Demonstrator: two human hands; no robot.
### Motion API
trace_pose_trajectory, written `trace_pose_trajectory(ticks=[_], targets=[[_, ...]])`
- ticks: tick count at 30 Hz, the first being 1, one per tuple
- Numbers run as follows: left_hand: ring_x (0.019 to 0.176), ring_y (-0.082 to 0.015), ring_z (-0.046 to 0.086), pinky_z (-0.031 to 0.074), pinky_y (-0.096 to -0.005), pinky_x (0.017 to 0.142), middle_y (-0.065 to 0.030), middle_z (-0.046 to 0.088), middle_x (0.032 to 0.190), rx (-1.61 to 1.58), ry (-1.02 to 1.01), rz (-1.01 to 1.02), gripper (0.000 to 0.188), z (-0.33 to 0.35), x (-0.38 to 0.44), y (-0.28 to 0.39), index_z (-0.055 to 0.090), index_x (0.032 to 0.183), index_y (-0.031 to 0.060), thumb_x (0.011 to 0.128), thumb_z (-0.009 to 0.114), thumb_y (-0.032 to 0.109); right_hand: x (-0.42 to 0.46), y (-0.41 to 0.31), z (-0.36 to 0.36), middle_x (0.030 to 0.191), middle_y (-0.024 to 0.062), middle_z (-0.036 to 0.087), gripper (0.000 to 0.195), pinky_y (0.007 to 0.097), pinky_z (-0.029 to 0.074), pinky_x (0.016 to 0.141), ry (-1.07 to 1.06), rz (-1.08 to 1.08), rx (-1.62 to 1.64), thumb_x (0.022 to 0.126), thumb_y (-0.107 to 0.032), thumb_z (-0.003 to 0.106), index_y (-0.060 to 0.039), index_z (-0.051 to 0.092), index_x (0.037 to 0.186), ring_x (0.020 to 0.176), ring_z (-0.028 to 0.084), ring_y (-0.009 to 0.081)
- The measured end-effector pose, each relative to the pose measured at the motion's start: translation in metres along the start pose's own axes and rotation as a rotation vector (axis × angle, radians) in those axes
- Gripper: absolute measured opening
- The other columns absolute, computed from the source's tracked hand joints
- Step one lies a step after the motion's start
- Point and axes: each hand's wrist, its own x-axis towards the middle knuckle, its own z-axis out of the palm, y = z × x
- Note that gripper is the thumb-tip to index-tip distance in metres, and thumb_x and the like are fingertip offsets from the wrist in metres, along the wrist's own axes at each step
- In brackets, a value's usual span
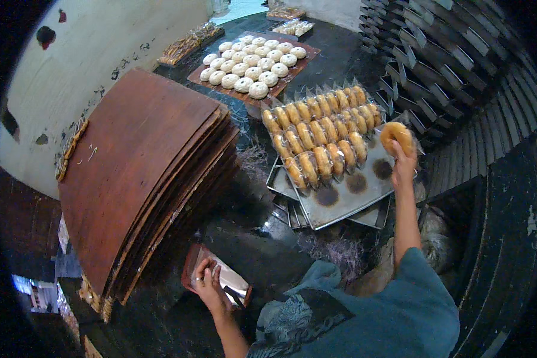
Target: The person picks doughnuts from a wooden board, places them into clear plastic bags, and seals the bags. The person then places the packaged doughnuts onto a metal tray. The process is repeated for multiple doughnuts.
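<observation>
Out to the right, my right hand [403,168] grips a golden ring-shaped bread [396,138] in clear plastic, over the edge of a metal baking tray [349,201]. Several rows of similar bagged ring breads [317,132] stand on edge across that tray. Lower and to the left, my left hand [210,284] is over a stack of clear plastic bags [230,279] on a reddish-brown base. Its fingers are bent and slightly apart, touching the bags, and no lifted bag shows between them.
A tall stack of brown wooden boards [138,121] stands on the left. Pale unbaked dough rings [252,60] lie on a board [311,51] at the back. More metal trays [371,217] lie beneath the bread tray. Stacked metal pans [447,58] line the right wall.
</observation>
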Motion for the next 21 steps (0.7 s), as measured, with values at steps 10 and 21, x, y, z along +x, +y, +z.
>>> trace_pose_trajectory(ticks=[10,21], targets=[[0.1,-0.0214,0.056,0.045,-0.0353,0.085,-0.0111,0.056,0.108,-0.033,0.126,-0.066,0.02,-0.03,-0.013,-0.008,0.052,0.107,0.0028,0.091,0.049,0.013,0.013,0.082,0.004,0.143,0.01,0.028,0.068,0.0346,0.019,0.107,-0.265,0.334,-0.377,0.085,-0.039,0.055,-0.0126,0.025,0.14,0.131,0.025,0.0235],[0.089,-0.0134,0.055,0.042,-0.0246,0.079,-0.0088,0.061,0.097,0.139,0.131,-0.18,0.026,-0.086,-0.029,-0.036,0.059,0.108,0.0009,0.086,0.054,0.014,-0.062,0.026,0.068,0.123,0.0144,0.048,0.039,0.0381,0.033,0.101,-0.069,-0.456,-0.655,0.089,-0.022,0.053,0.0019,0.046,0.12,0.114,0.044,0.027]])
